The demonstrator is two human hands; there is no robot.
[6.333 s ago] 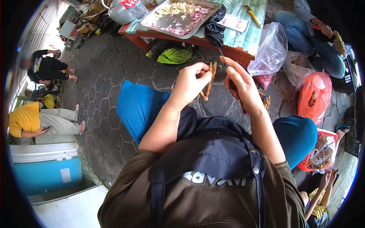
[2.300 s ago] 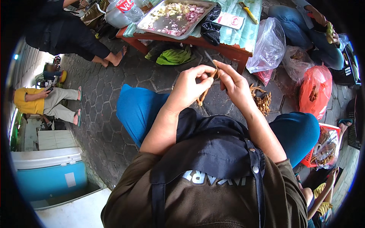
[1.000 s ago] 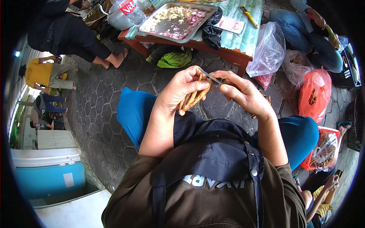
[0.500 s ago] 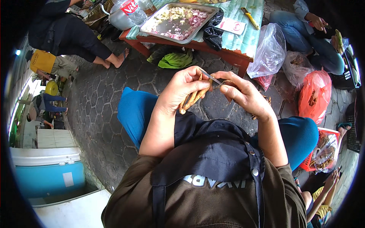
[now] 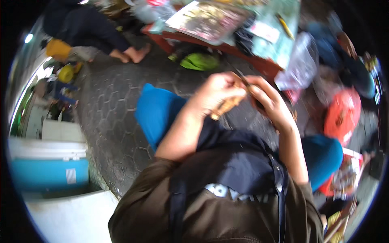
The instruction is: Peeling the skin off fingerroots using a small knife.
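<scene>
My left hand (image 5: 219,90) is closed around a bunch of light-brown, finger-shaped roots (image 5: 224,107), whose ends stick out below the palm. In my right hand (image 5: 270,99) is a small knife (image 5: 242,77), with its blade pointing up and to the left. The blade is right beside the fingers of my left hand, at the top of the roots. Both hands are close together above my lap. Motion blur hides whether the blade touches the roots.
Ahead stands a low table (image 5: 259,58) with a metal tray (image 5: 190,33) of cut pale and pink pieces and a yellow-handled tool (image 5: 285,26). Plastic bags, a clear one (image 5: 300,60) and a red one (image 5: 343,115), are at the right. A red basket (image 5: 327,186) sits near my right knee. People are around.
The view has shifted, so the scene sits further right and is blurred. My hands are drawn closer together, and the knife is turned more upright. Both hands keep their hold.
</scene>
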